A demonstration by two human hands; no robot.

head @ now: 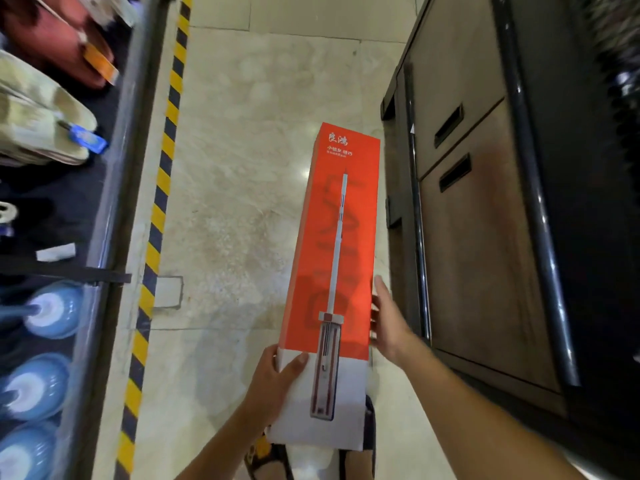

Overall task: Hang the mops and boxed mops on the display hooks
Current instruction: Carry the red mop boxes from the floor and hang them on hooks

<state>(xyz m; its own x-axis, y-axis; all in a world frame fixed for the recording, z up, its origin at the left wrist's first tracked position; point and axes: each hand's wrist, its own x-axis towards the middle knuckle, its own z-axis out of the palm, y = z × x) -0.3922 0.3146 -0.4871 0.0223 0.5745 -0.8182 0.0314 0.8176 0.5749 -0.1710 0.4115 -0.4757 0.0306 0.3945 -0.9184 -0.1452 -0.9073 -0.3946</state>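
Boxed mop (337, 237) between shelf (116, 202) and cabinet (485, 244); left fingers (296, 363) clamp it, right fingers (381, 289) straight alongside

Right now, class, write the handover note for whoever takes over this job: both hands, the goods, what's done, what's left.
Left hand grips the box at its lower left corner, thumb on the front.
Right hand lies flat against the box's right side, fingers straight.
The box points away over the floor, between rack and cabinet.
Done: box in hand.
Left: hang it; no hook in view.
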